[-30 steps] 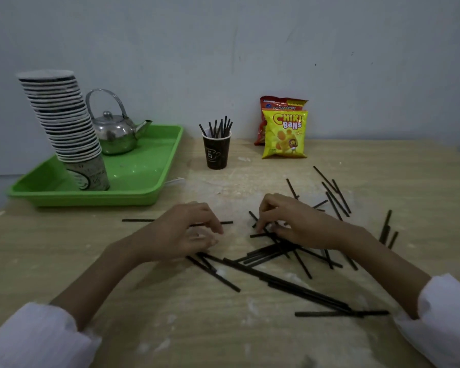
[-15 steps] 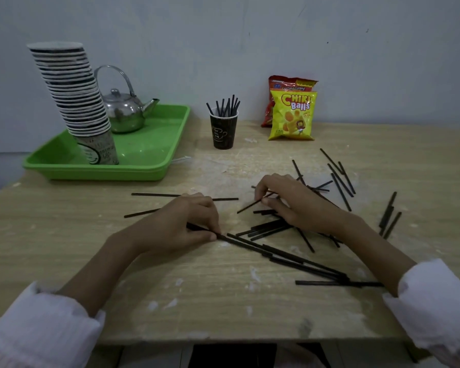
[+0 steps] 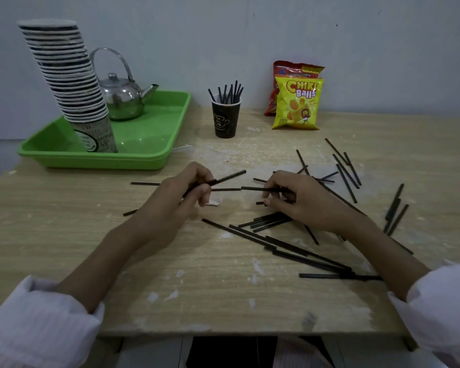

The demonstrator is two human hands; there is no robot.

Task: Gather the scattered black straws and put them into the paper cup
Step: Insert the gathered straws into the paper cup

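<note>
Several black straws (image 3: 290,243) lie scattered over the middle and right of the wooden table (image 3: 64,235). A dark paper cup (image 3: 225,119) stands at the back centre with several straws upright in it. My left hand (image 3: 182,193) is raised a little above the table and grips one black straw (image 3: 230,176) that points up and to the right. My right hand (image 3: 295,197) pinches another black straw (image 3: 252,188) held level, its tip pointing left, over the pile.
A green tray (image 3: 149,152) at the back left holds a tall leaning stack of paper cups (image 3: 69,83) and a metal kettle (image 3: 122,98). Two snack bags (image 3: 298,102) lean on the wall behind the straws. The table's front edge (image 3: 223,332) is near me.
My left hand has lifted a straw off the table. My right hand has picked one up and holds it level. The camera has moved back and tilted.
</note>
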